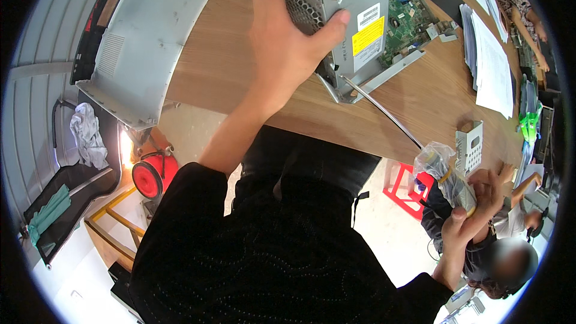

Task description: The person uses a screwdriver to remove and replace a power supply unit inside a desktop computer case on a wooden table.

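Note:
My left hand is wrapped over a grey metal power supply box with a honeycomb grille and stickers, its thumb on the front edge. The box is tilted over an open computer chassis, where a green circuit board shows to the right. My right hand, at the lower right, is closed around the handle of a long screwdriver; clear plastic covers the handle. The screwdriver's tip meets the lower front corner of the metalwork. Whether it sits in a screw is too small to tell.
A computer case cover lies on the left of the wooden table. Papers and a slotted metal plate are at the right. A red stool stands below the table. Other people sit along the right side.

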Tool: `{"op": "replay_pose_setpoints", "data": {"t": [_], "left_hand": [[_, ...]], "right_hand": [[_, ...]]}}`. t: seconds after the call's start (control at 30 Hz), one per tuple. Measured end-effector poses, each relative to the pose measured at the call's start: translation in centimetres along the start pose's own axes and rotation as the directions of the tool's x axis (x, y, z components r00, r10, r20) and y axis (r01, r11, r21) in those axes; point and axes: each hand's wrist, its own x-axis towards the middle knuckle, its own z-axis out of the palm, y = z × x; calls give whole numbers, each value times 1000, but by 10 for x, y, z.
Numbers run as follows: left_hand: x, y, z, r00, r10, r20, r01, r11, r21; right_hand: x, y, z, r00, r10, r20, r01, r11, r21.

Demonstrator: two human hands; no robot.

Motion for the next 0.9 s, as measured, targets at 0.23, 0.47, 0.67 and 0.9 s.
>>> {"op": "replay_pose_setpoints", "data": {"t": [0.23, 0.47, 0.67, 0.9], "left_hand": [[-1, 2, -4, 1000, 17, 4, -17, 999, 51], [1, 2, -2, 990, 141, -4, -138, 979, 153], [1, -5, 1, 1000, 9, -17, -9, 1000, -8], [0, 6, -4, 998, 55, 8, -56, 989, 139]], "right_hand": [[23, 6, -27, 724, -455, 518, 597, 790, -141], [51, -16, -16, 918, -43, 393, 46, 999, 2], [66, -33, -10, 526, 591, 612, -812, 563, 154], [62, -18, -58, 742, 463, 485, -541, 841, 24]]}}
